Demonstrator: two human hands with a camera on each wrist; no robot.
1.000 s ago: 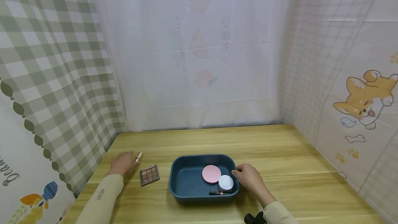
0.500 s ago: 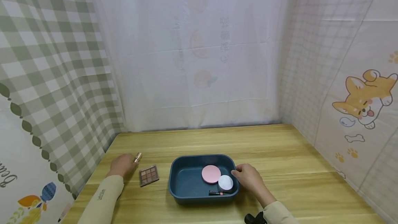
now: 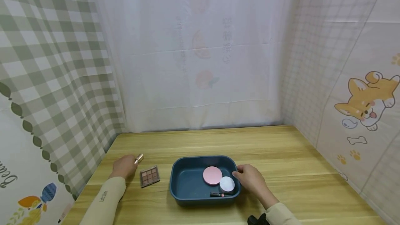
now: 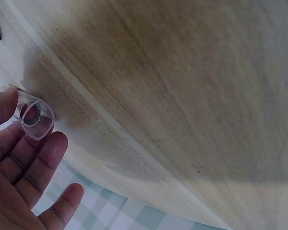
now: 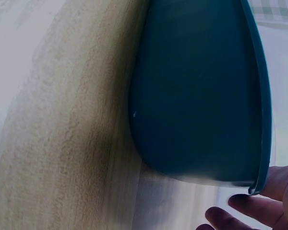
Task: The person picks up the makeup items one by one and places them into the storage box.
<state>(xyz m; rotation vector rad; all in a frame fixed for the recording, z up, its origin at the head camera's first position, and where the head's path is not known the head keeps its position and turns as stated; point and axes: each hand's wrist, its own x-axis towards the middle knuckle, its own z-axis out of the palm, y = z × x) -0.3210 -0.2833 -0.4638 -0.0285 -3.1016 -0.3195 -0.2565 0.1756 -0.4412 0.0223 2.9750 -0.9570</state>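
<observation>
At the left of the table my left hand (image 3: pixel 123 166) pinches a lipstick (image 3: pixel 139 158) between thumb and fingers. The lipstick is rose-gold; in the left wrist view its clear end (image 4: pixel 40 122) points away from the palm, with something reddish inside. My right hand (image 3: pixel 251 180) grips the right rim of a dark blue rectangular bin (image 3: pixel 189 183), the thumb over the edge and fingers outside. Inside the bin lie a pink round compact (image 3: pixel 212 175), a white round jar (image 3: pixel 226 184) and a slim black-and-pink tube (image 3: pixel 220 194). Nearest the left hand lies a brown eyeshadow palette (image 3: pixel 150 176).
The wooden table (image 3: pixel 300 169) ends at a white curtain (image 3: pixel 200 114) behind. Green checked cloth (image 3: pixel 84 79) hangs along the left, and a cloth with a cartoon dog (image 3: pixel 368 103) along the right. A black strap piece (image 3: pixel 258 219) sits by the right sleeve.
The lipstick has tilted slightly and shows a little more beyond my left fingers, that hand having shifted slightly. My right hand and the bin have stayed in place.
</observation>
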